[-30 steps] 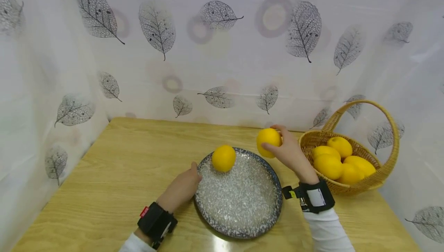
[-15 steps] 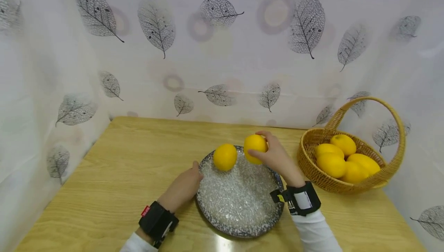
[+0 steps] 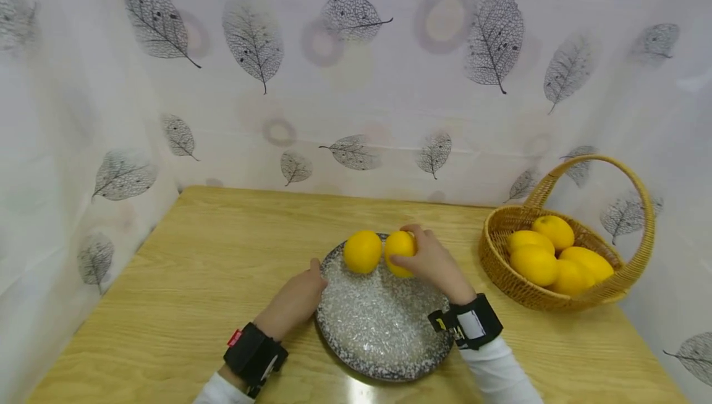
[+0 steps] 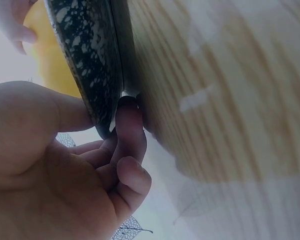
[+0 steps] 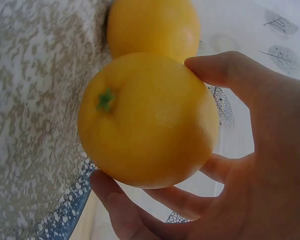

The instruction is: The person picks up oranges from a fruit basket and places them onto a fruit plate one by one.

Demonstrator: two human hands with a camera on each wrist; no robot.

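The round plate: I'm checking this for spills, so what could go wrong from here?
The right hand holds an orange close beside the other orange; a nudge might set that one rolling.

The other orange sits near the far edge of the plate, so a roll that way could perhaps carry it off.

The left hand pinches the plate's edge; a lift there might tilt it and shift the fruit.

Two fruits (image 3: 398, 253) at centre were yellow-orange, one stem spot (image 5: 105, 100) was green, plate (image 3: 384, 330) below centre was speckled grey with white-flecked dark rim (image 5: 65, 212), basket (image 3: 507, 275) at right was woven tan, curtain (image 3: 367, 92) at top was pale with black leaves.
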